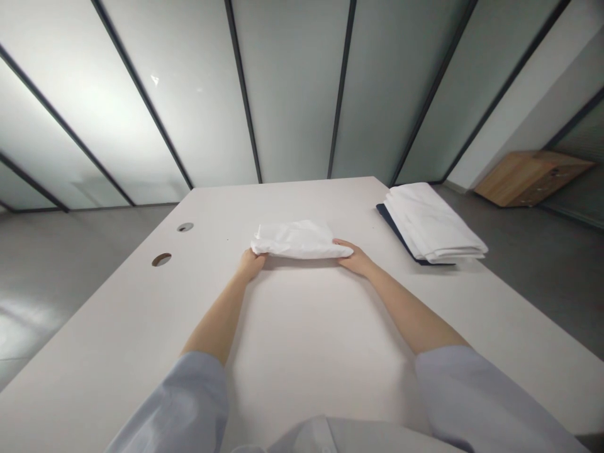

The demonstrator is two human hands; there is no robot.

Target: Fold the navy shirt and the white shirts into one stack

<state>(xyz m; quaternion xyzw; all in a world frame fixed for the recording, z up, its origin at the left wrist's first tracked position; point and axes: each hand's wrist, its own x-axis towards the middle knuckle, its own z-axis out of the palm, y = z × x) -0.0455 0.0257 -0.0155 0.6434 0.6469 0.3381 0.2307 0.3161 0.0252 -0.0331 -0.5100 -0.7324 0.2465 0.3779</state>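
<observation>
A white bundle in thin, shiny wrapping, like a plastic-bagged folded cloth [299, 240], lies across the far middle of the table between my hands. My left hand [252, 262] grips its left end, with the fingers partly hidden behind and under it. On the other side, my right hand [353, 259] pinches the right end, thumb and fingers around the near corner. What is inside the wrapping cannot be made out clearly.
On the table's right side sits a stack of folded white cloth [434, 220] over a dark blue flat piece [399, 233]. The white table [306, 352] has two round holes at left, one capped [185, 227]. Frosted glass panels [292, 88] rise behind; a wooden cabinet [528, 178] stands right.
</observation>
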